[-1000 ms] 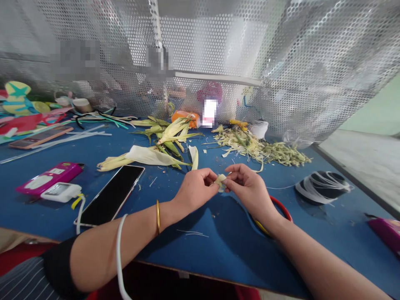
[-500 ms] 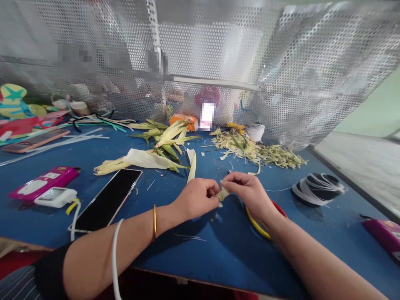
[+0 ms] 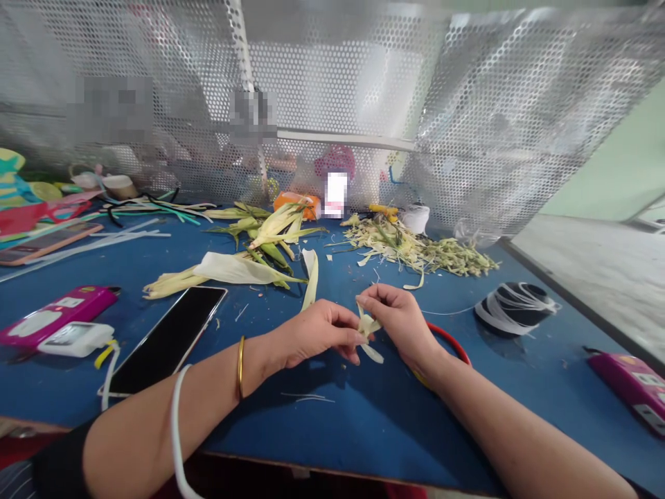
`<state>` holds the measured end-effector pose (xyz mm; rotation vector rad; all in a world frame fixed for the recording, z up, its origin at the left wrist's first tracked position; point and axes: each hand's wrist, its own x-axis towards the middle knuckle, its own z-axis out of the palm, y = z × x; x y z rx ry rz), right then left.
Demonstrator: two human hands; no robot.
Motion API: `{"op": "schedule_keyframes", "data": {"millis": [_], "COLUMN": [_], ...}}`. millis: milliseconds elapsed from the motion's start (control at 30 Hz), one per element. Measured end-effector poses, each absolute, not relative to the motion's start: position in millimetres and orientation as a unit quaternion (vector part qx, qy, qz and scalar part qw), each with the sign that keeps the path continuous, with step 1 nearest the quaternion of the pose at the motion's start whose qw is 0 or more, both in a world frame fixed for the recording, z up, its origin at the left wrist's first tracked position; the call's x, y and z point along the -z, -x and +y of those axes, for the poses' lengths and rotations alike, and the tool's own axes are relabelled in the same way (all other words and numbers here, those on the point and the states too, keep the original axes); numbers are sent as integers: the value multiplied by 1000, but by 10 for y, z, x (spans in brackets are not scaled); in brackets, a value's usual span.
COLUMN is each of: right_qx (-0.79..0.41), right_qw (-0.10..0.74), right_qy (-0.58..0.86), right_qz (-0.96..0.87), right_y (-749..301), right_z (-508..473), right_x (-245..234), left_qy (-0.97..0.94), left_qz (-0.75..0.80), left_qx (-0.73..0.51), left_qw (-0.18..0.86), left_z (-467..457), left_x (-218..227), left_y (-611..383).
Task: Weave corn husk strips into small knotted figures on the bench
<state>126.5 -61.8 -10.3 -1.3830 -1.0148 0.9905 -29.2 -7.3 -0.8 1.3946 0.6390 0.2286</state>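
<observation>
Both my hands meet above the blue table around a small folded piece of corn husk (image 3: 368, 324). My left hand (image 3: 330, 331) pinches it from the left between thumb and fingers. From the right, my right hand (image 3: 397, 315) grips its upper part with thumb and fingertips. A pale strip end hangs below the fingers. Behind my left hand a single husk strip (image 3: 310, 277) lies on the table. White thread (image 3: 451, 312) runs from near my right hand to a black spool (image 3: 515, 308). Red-and-yellow handled scissors or a ring (image 3: 451, 339) lie partly hidden under my right wrist.
Corn husks (image 3: 244, 269) lie at centre-left, with husk scraps and knotted pieces (image 3: 415, 246) at the back right. A black-screened phone (image 3: 169, 339) and magenta devices (image 3: 62, 315) sit left; another magenta device (image 3: 631, 384) is right. Perforated metal panels (image 3: 337, 76) stand behind.
The husk piece has turned and opened out between my fingers, with a strip end now hanging below. My left fingers have spread slightly. The whole view has shifted a little.
</observation>
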Motion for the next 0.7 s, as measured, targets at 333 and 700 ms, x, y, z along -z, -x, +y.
{"op": "schedule_keyframes", "data": {"millis": [333, 700], "right_qx": [-229, 286], "right_qw": [557, 214], "right_qy": [607, 392], "right_qz": [-519, -848], "right_y": [-1373, -1137], "right_z": [-561, -782], "right_x": [189, 114], "left_qy": [-578, -419], "left_qz": [362, 360], "left_qx": [-122, -276], "left_qw": [721, 787], "left_z": [-89, -29], "left_x": [-10, 14], "left_y": [267, 260]}}
